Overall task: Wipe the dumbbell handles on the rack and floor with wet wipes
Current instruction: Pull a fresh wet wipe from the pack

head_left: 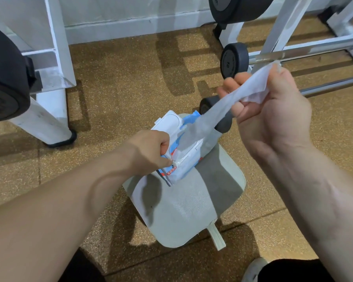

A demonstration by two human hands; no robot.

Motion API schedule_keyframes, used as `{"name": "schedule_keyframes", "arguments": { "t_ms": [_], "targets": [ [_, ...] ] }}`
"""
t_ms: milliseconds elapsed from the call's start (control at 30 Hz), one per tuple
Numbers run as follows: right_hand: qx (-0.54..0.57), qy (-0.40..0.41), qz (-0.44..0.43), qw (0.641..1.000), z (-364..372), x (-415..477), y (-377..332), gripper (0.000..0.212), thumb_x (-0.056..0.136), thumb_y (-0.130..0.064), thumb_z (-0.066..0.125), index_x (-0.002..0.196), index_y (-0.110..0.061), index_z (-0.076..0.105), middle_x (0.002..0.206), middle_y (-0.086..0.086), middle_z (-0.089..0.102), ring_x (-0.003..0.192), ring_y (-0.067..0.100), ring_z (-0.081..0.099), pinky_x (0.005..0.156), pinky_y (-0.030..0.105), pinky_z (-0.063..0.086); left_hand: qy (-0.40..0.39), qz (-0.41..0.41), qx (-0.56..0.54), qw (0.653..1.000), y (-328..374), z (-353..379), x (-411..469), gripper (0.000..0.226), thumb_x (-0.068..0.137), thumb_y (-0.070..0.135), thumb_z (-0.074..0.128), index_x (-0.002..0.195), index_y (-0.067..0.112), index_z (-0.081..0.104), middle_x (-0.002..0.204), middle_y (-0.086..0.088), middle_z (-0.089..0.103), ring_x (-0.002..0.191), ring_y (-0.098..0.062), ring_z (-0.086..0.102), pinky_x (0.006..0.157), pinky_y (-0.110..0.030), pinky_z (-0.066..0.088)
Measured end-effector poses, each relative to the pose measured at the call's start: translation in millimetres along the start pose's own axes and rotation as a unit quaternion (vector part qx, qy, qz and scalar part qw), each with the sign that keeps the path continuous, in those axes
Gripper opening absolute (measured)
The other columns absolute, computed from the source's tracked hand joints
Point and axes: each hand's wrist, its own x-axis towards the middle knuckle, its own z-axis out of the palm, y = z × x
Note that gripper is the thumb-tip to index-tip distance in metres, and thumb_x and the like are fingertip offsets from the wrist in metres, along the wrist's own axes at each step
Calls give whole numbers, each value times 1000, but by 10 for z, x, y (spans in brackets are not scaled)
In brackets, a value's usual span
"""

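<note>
The left hand [151, 151] grips the near edge of the wet wipe pack [183, 161], with its fingers curled tightly on the wrapper. The pack lies on a grey pad [188, 206] on the speckled floor [120, 78], and its white lid [169, 122] stands open. The right hand [273, 110] is raised above the pack and pinches one wet wipe [204, 119] between thumb and curled fingers; the wipe stretches from this hand down to the opening of the pack. A small dumbbell [224, 124] lies on the floor just behind the pack, partly hidden by the wipe. A larger dumbbell [234, 60] with a chrome handle lies near the white rack [277, 37].
</note>
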Motion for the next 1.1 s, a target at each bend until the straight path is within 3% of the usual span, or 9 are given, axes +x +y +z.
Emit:
{"name": "schedule_keyframes", "arguments": {
  "t_ms": [100, 267, 367, 467, 600, 833, 967, 1033, 1100],
  "targets": [
    [4, 1, -23, 1000, -31, 55, -109, 20, 107, -24, 44, 110, -6, 53, 79, 15, 67, 82, 33, 73, 77, 46, 61, 4, 0, 6, 1000, 2, 4, -5, 31, 72, 29, 80, 71, 19, 50, 68, 5, 53, 68, -17, 46, 64, -34, 41],
    [-112, -8, -64, 992, -54, 74, -96, 18, 109, -22, 39, 105, -8, 49, 76, 9, 63, 73, 29, 70, 68, 41, 59, 21, 4, 28, 999, 92, -13, -15, 39, 67, 41, 86, 79, 24, 53, 68, 8, 51, 68, -17, 48, 64, -34, 40],
    [-157, 2, -72, 985, -66, 77, -108, 17, 108, -22, 41, 102, -10, 50, 71, 7, 60, 64, 24, 65, 60, 38, 57, 84, 41, -28, 995, 131, -9, -1, 49, 67, 48, 86, 103, 29, 59, 85, 4, 57, 76, -12, 51, 70, -32, 40],
    [-213, 43, -76, 973, -158, 141, -120, 18, 106, -22, 44, 91, -13, 49, 65, 5, 54, 51, 17, 51, 47, 26, 40, 112, 123, -73, 983, 182, 61, 41, 49, 80, 41, 75, 126, 33, 60, 105, 7, 58, 87, 2, 51, 81, -27, 40],
    [-231, 97, -96, 963, -250, 195, -145, 26, 104, -22, 47, 78, -19, 46, 61, 3, 51, 46, 16, 37, 45, 23, 27, 99, 131, -50, 985, 265, 172, 106, 35, 83, 37, 57, 113, 29, 72, 98, -1, 64, 94, -20, 60, 83, -41, 48],
    [-179, 102, -179, 962, -380, 185, -384, 21, 104, -21, 44, 84, -19, 46, 60, 1, 53, 48, 16, 42, 47, 23, 30, 125, 72, 22, 989, 413, 228, 249, 20, 89, 26, 60, 72, 16, 67, 79, 2, 49, 80, -24, 52, 64, -33, 34],
    [-242, 77, -74, 964, -490, 225, -266, 18, 99, -21, 54, 83, -14, 52, 72, 11, 54, 60, 22, 53, 56, 37, 48, 136, 6, 108, 985, 441, 193, 243, 23, 82, 31, 54, 73, 12, 62, 82, -5, 55, 79, -29, 53, 64, -33, 40],
    [-304, 43, -22, 952, -523, 262, -163, 21, 91, -25, 61, 78, -8, 58, 80, 15, 52, 71, 24, 52, 66, 44, 45, 134, 5, 69, 989, 428, 175, 249, 11, 81, 31, 61, 80, 19, 60, 80, 1, 53, 79, -27, 52, 64, -33, 37],
    [-338, 15, 12, 941, -509, 293, -104, 28, 92, -24, 64, 84, 2, 60, 81, 14, 54, 72, 22, 50, 68, 41, 41, 143, 48, -9, 989, 425, 160, 248, 18, 74, 36, 65, 85, 29, 51, 77, 7, 51, 76, -21, 52, 65, -34, 39]
  ]
}}
